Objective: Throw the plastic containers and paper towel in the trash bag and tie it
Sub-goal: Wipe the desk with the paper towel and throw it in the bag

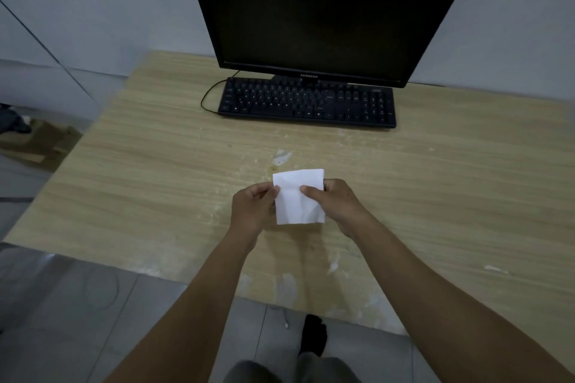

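A white folded paper towel (295, 205) is held just above the wooden table (155, 149), near its front middle. My left hand (253, 208) pinches the towel's left edge between thumb and fingers. On the towel's right side my right hand (337, 205) grips it, thumb lying across the front of the sheet. The towel looks roughly square and slightly creased. No plastic containers and no trash bag are in view.
A black keyboard (308, 102) lies at the back of the table under a dark monitor (323, 9), with a cable (208, 99) looping to its left. The table surface has pale worn patches. Grey floor tiles and brown cardboard (40, 143) lie to the left.
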